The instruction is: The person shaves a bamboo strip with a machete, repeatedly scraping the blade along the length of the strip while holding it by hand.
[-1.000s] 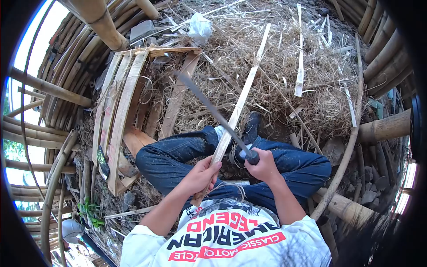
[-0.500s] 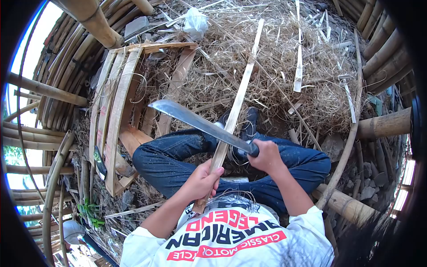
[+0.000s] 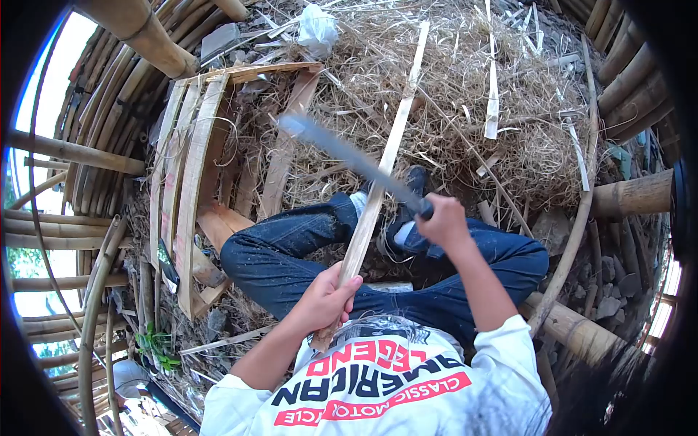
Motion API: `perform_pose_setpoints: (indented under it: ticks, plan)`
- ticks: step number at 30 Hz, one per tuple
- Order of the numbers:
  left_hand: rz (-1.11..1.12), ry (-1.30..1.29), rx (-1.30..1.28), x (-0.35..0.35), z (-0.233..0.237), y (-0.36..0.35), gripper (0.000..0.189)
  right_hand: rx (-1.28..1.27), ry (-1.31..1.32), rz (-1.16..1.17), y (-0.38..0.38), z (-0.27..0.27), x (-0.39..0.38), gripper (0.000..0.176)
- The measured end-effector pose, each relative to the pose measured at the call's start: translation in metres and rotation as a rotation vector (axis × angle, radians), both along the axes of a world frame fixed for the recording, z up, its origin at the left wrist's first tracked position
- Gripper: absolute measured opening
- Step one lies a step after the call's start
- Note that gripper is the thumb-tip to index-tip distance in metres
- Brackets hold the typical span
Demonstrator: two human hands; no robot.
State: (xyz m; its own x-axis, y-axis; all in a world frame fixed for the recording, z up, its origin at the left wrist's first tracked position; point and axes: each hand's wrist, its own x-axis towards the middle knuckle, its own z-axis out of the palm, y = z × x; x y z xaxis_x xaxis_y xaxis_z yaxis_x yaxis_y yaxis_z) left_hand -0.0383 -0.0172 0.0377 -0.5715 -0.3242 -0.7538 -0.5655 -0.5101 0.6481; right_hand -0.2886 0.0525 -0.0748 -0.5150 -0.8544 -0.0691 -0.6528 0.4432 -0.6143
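My left hand (image 3: 325,298) grips the near end of a long pale bamboo slat (image 3: 387,163) that runs up and away from my lap over the shavings. My right hand (image 3: 443,221) holds the dark handle of a long machete (image 3: 349,156). Its motion-blurred blade lies across the slat, pointing up and left. I sit cross-legged in blue jeans (image 3: 291,251) with dark shoes (image 3: 414,182) tucked under the slat.
A heap of dry bamboo shavings and split strips (image 3: 502,94) lies ahead. A slatted wooden frame (image 3: 193,167) stands at the left. Thick bamboo poles (image 3: 632,196) ring the spot on the right and left (image 3: 73,149). A white plastic bag (image 3: 318,29) lies at the top.
My right hand has pushed the machete forward along the slat, away from my body; the blade now sits farther up and is blurred. My left hand keeps its hold on the slat.
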Motion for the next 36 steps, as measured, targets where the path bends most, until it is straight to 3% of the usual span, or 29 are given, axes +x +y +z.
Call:
perform_pose_setpoints:
  ticks: [3, 9, 16, 19, 22, 24, 26, 32, 34, 36]
  plan:
    - [0.008, 0.001, -0.002, 0.001, 0.001, 0.001, 0.019, 0.013, 0.013, -0.033, -0.005, -0.008, -0.015, 0.021]
    - [-0.011, -0.019, 0.004, 0.002, -0.009, 0.003, 0.021, -0.019, 0.063, 0.279, 0.001, 0.023, 0.022, 0.02]
    - [-0.011, -0.052, -0.018, 0.013, -0.001, 0.002, 0.022, 0.059, 0.09, 0.038, -0.027, -0.006, -0.015, 0.021]
    - [0.037, 0.006, 0.038, 0.018, -0.007, 0.002, 0.021, -0.038, 0.044, 0.107, -0.02, 0.003, 0.004, 0.023]
    - [0.02, -0.06, 0.002, 0.019, -0.003, 0.002, 0.019, 0.025, 0.031, 0.284, -0.019, 0.007, 0.011, 0.026]
    - [0.019, -0.076, 0.007, 0.033, -0.012, 0.006, 0.018, 0.031, 0.117, 0.233, -0.028, -0.008, -0.003, 0.025]
    - [0.056, -0.062, 0.016, 0.043, -0.018, 0.005, 0.018, 0.098, 0.04, 0.06, -0.04, -0.018, -0.014, 0.02]
    - [0.087, -0.004, 0.157, 0.059, -0.02, 0.007, 0.022, -0.073, 0.049, 0.079, -0.035, -0.021, 0.004, 0.022]
    - [0.097, -0.043, 0.167, 0.06, -0.014, 0.011, 0.023, -0.118, 0.089, 0.212, -0.032, -0.024, -0.005, 0.022]
    - [0.066, -0.069, 0.154, 0.069, -0.015, 0.009, 0.023, -0.084, 0.172, 0.128, -0.042, -0.037, -0.025, 0.025]
